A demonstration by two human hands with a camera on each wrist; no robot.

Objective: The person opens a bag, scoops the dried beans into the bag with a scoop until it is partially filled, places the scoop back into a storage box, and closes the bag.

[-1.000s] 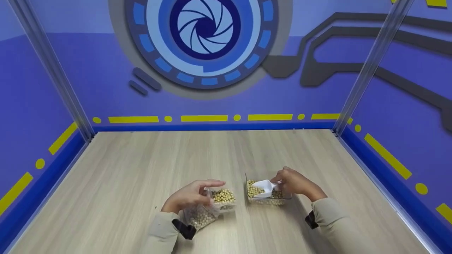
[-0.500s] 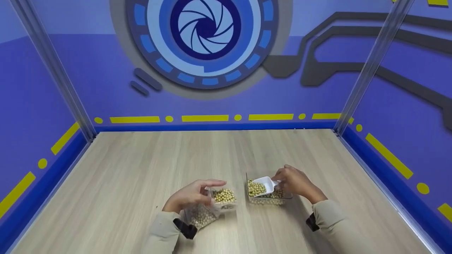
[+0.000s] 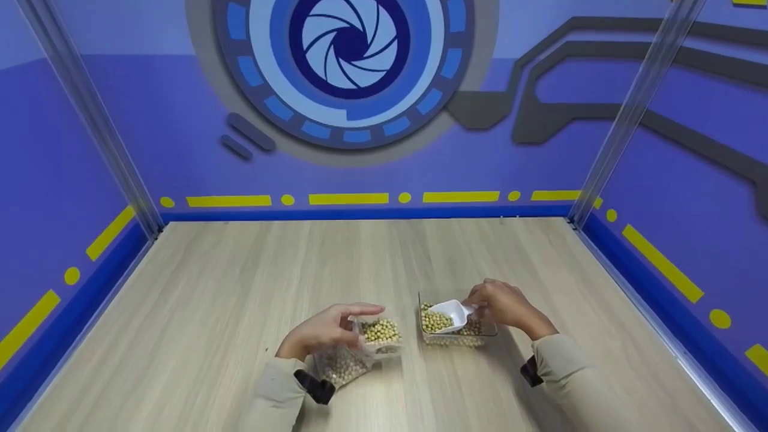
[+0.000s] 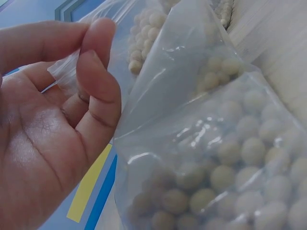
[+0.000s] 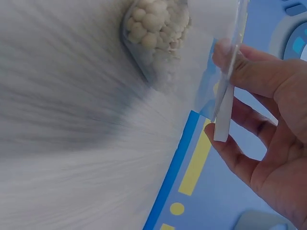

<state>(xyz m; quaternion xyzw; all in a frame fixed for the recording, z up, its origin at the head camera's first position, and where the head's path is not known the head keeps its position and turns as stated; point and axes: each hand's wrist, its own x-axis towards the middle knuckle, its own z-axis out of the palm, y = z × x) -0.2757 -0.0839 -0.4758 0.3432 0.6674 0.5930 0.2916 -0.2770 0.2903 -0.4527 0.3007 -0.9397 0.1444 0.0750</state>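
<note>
My left hand (image 3: 321, 330) pinches the edge of a clear plastic bag (image 3: 341, 365) that holds pale yellow soybeans (image 3: 381, 331). Its curled fingers (image 4: 98, 91) grip the film in the left wrist view, and the bag's mouth lies open toward the right. My right hand (image 3: 507, 307) holds a white scoop (image 3: 457, 313) by its handle, pinched between thumb and fingers in the right wrist view. The scoop's bowl, with soybeans in it, is at a clear rectangular container (image 3: 456, 342) that also holds soybeans. Part of the container's far right is hidden behind the hand.
Both hands work above a light wooden table (image 3: 288, 264). Blue-purple printed walls (image 3: 384, 174) enclose it at the back and sides, with metal posts (image 3: 624, 114) at the corners. A tiny dark speck (image 3: 266, 349) lies left of the left hand.
The right hand has risen slightly, and the scoop has tipped so that its bowl faces up more, with soybeans in it. The left hand and bag have hardly moved.
</note>
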